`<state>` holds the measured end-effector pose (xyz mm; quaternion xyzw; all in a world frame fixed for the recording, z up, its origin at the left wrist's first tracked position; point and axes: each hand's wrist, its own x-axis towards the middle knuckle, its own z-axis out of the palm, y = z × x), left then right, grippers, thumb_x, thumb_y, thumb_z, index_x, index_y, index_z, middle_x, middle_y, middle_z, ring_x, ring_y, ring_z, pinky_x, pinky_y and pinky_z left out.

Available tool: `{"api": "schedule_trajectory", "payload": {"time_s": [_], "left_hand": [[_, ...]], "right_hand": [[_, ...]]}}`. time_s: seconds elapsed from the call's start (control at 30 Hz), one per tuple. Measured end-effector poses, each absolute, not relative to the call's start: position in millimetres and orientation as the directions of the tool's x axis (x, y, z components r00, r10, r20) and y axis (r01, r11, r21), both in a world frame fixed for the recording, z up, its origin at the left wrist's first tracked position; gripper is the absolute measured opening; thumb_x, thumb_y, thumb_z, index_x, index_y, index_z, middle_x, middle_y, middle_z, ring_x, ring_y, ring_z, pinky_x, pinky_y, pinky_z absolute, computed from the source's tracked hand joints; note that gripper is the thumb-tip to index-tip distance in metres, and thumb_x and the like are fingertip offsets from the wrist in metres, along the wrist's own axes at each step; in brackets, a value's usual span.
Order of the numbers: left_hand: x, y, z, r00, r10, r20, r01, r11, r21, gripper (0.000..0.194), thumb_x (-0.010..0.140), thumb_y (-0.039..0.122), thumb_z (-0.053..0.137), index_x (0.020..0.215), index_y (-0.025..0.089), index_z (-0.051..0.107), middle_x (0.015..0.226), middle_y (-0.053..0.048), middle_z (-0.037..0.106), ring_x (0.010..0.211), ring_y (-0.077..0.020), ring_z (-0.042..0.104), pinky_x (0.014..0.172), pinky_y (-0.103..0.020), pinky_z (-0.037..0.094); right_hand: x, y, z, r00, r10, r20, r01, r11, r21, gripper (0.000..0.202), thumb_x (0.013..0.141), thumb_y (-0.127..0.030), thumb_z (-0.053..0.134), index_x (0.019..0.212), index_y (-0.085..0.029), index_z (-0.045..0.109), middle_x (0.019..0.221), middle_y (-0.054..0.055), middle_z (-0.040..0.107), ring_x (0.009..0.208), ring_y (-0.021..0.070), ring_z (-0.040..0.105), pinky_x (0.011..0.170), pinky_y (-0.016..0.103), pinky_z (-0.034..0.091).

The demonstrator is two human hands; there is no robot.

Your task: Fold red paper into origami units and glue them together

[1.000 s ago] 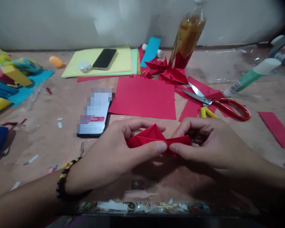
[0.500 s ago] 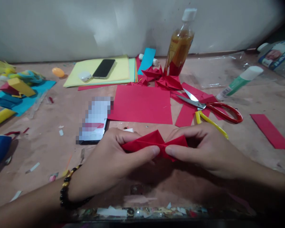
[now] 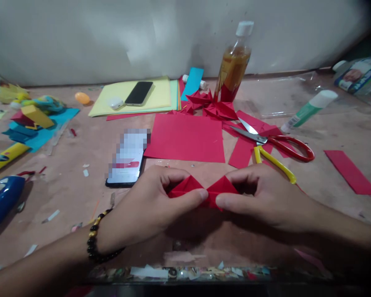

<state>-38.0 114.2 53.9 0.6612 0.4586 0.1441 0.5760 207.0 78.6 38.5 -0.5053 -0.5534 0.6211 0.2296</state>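
Note:
A small folded red paper [image 3: 188, 185] is held just above the near part of the table, with two peaks standing up side by side. My left hand [image 3: 157, 202] pinches its left half, thumb in front and fingers behind. On the other half, my right hand [image 3: 259, 196] grips in the same way. Both thumb tips lie close together near the middle fold. Some of the fingers are hidden behind the paper. Beyond the hands lies a flat red sheet [image 3: 185, 138], and a phone with a lit screen [image 3: 126, 159] rests at its left edge.
Scissors [image 3: 262, 140] lie on red paper strips at right, near a glue stick [image 3: 311, 111]. A drink bottle [image 3: 233, 66] stands behind folded red pieces [image 3: 218, 108]. Stacked coloured paper [image 3: 102, 101] carries a dark phone [image 3: 139, 93]. A blue tool [image 3: 3, 198] sits left.
The folded red paper has changed shape: its right side now rises to a peak matching the left one. Both hands still hold it, and the view has shifted slightly.

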Motion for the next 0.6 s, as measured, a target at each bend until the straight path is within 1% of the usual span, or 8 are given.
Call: {"api": "schedule_trajectory", "payload": {"time_s": [0.03, 0.1, 0.2, 0.27, 0.37, 0.47, 0.53, 0.6], "left_hand": [[-38.1, 114.1, 53.9, 0.520, 0.790, -0.325, 0.441, 0.077, 0.894, 0.039, 0.096, 0.045, 0.081, 0.069, 0.019, 0.071, 0.062, 0.004, 0.061, 0.060, -0.0110, 0.051, 0.054, -0.022, 0.034], [-39.0, 114.1, 54.0, 0.502, 0.803, -0.322, 0.440, 0.083, 0.894, 0.040, 0.095, 0.046, 0.081, 0.069, 0.018, 0.070, 0.063, 0.004, 0.060, 0.060, -0.0105, 0.049, 0.053, -0.022, 0.032], [-40.2, 114.2, 53.1, 0.532, 0.774, -0.344, 0.436, 0.097, 0.895, 0.035, 0.097, 0.043, 0.080, 0.073, 0.018, 0.073, 0.064, 0.005, 0.060, 0.061, -0.0099, 0.048, 0.054, -0.021, 0.032], [-40.0, 114.2, 52.3, 0.570, 0.736, -0.366, 0.428, 0.114, 0.896, 0.030, 0.096, 0.040, 0.081, 0.077, 0.018, 0.075, 0.064, 0.005, 0.061, 0.061, -0.0098, 0.049, 0.054, -0.020, 0.034], [-38.1, 114.1, 52.4, 0.583, 0.722, -0.372, 0.407, 0.137, 0.903, 0.032, 0.094, 0.037, 0.083, 0.071, 0.018, 0.072, 0.061, 0.005, 0.059, 0.057, -0.0087, 0.047, 0.052, -0.020, 0.033], [-36.6, 114.1, 53.8, 0.547, 0.764, -0.342, 0.379, 0.138, 0.915, 0.031, 0.096, 0.038, 0.081, 0.073, 0.018, 0.074, 0.065, 0.005, 0.063, 0.060, -0.0081, 0.048, 0.053, -0.018, 0.035], [-37.0, 114.2, 54.4, 0.539, 0.774, -0.331, 0.370, 0.136, 0.919, 0.029, 0.096, 0.036, 0.081, 0.075, 0.018, 0.075, 0.067, 0.005, 0.064, 0.061, -0.0077, 0.049, 0.054, -0.017, 0.037], [-38.3, 114.3, 54.5, 0.544, 0.773, -0.327, 0.366, 0.132, 0.921, 0.025, 0.095, 0.033, 0.083, 0.075, 0.018, 0.076, 0.068, 0.006, 0.064, 0.063, -0.0074, 0.050, 0.057, -0.016, 0.039]], "right_hand": [[208.5, 79.5, 38.9, -0.406, 0.828, -0.386, 0.268, -0.295, -0.917, 0.018, 0.092, -0.041, 0.087, 0.086, -0.024, 0.083, 0.072, -0.004, 0.067, 0.060, 0.0120, 0.054, 0.051, 0.023, 0.036], [210.6, 81.1, 38.8, -0.438, 0.825, -0.357, 0.288, -0.247, -0.925, 0.019, 0.096, -0.041, 0.083, 0.088, -0.023, 0.082, 0.075, -0.003, 0.068, 0.063, 0.0125, 0.054, 0.054, 0.024, 0.038], [211.0, 82.2, 36.8, -0.464, 0.841, -0.278, 0.329, -0.128, -0.936, 0.028, 0.102, -0.038, 0.075, 0.079, -0.022, 0.073, 0.073, -0.003, 0.063, 0.066, 0.0125, 0.053, 0.058, 0.024, 0.040], [210.3, 82.7, 35.6, -0.495, 0.825, -0.273, 0.338, -0.106, -0.935, 0.030, 0.102, -0.035, 0.073, 0.076, -0.021, 0.067, 0.071, -0.005, 0.060, 0.065, 0.0116, 0.050, 0.058, 0.024, 0.039], [210.7, 83.9, 35.4, -0.502, 0.800, -0.329, 0.321, -0.182, -0.930, 0.029, 0.101, -0.035, 0.076, 0.077, -0.021, 0.068, 0.072, -0.005, 0.060, 0.064, 0.0110, 0.049, 0.056, 0.024, 0.037], [212.2, 84.7, 35.7, -0.486, 0.793, -0.367, 0.276, -0.259, -0.926, 0.024, 0.097, -0.036, 0.083, 0.080, -0.020, 0.075, 0.072, -0.004, 0.066, 0.064, 0.0112, 0.054, 0.056, 0.024, 0.039], [212.3, 84.1, 34.9, -0.484, 0.797, -0.363, 0.264, -0.262, -0.928, 0.023, 0.096, -0.035, 0.084, 0.081, -0.020, 0.077, 0.072, -0.003, 0.068, 0.063, 0.0112, 0.056, 0.056, 0.023, 0.040], [211.3, 82.6, 33.1, -0.486, 0.806, -0.337, 0.267, -0.230, -0.936, 0.024, 0.098, -0.034, 0.082, 0.080, -0.020, 0.077, 0.071, -0.003, 0.069, 0.063, 0.0111, 0.059, 0.057, 0.023, 0.041]]}}
